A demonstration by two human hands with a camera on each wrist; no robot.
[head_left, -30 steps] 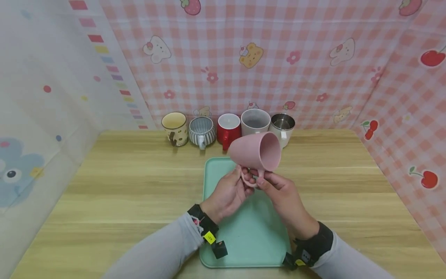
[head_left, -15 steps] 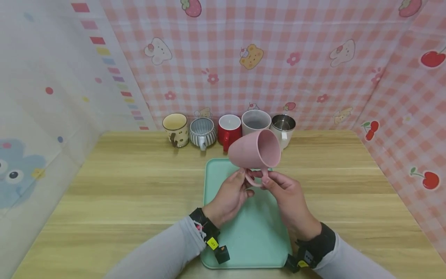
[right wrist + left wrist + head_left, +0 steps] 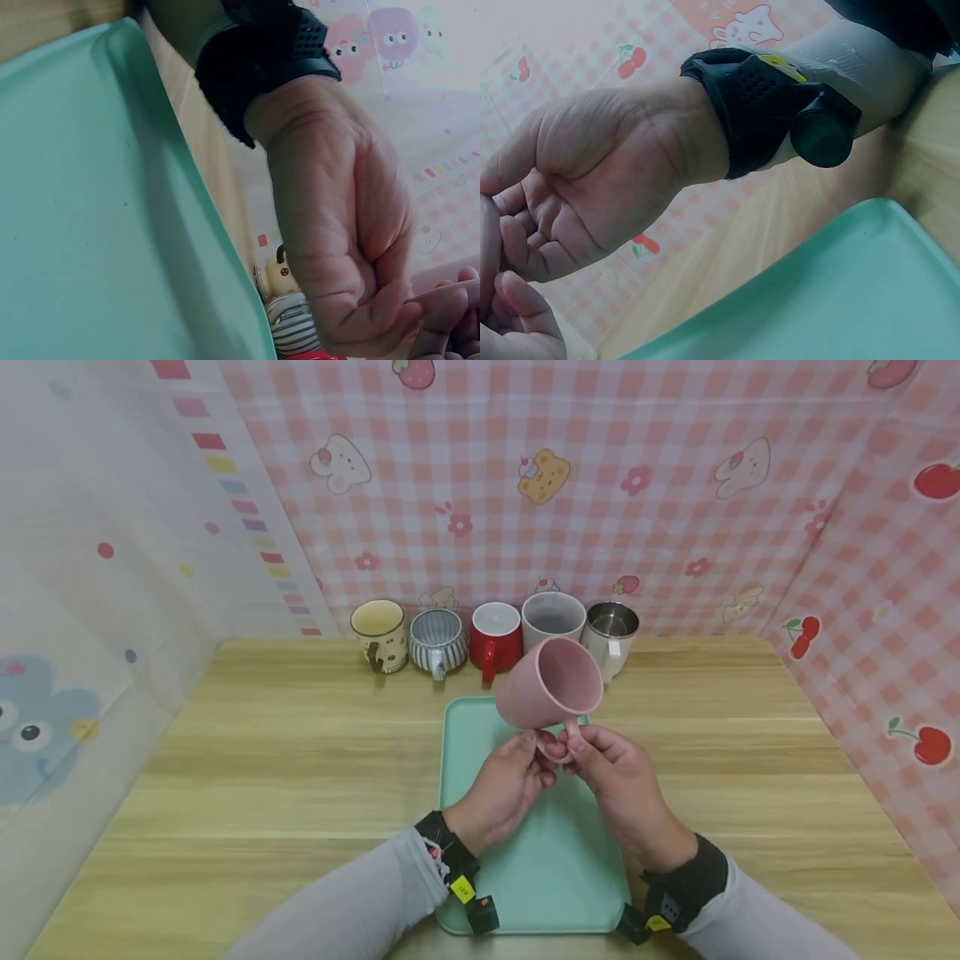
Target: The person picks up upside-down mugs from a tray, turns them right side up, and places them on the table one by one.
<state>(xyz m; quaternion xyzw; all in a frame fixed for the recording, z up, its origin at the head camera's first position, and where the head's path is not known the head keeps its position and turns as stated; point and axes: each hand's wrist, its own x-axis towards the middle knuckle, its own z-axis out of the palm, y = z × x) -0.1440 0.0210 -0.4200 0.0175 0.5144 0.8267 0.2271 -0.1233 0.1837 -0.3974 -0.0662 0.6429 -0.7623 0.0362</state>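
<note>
A pink mug point(image 3: 517, 695) hangs tilted over the far part of a green tray point(image 3: 555, 877), its mouth turned up and to the right, its handle pointing down. My left hand point(image 3: 498, 789) pinches the handle near the mug's base end, thumb on the near side. On the rim end of that same handle, my right hand point(image 3: 630, 797) has thumb and fingers closed. The left wrist view has my left palm point(image 3: 607, 165) in sight, with only a sliver of the handle at the left edge. My right hand's curled fingers point(image 3: 375, 315) appear in the right wrist view.
Behind the tray, along the patterned cloth wall, stand a cream mug point(image 3: 388, 647), a striped cup point(image 3: 450, 652), a red mug point(image 3: 504, 647), a grey-white mug point(image 3: 536, 631) and a steel-lined white mug point(image 3: 596, 652). All rest upright on the wooden table point(image 3: 300, 760).
The pink mug has turned so its mouth faces further toward the head camera, with more of the inside visible. Both hands have shifted slightly right, still holding the handle.
</note>
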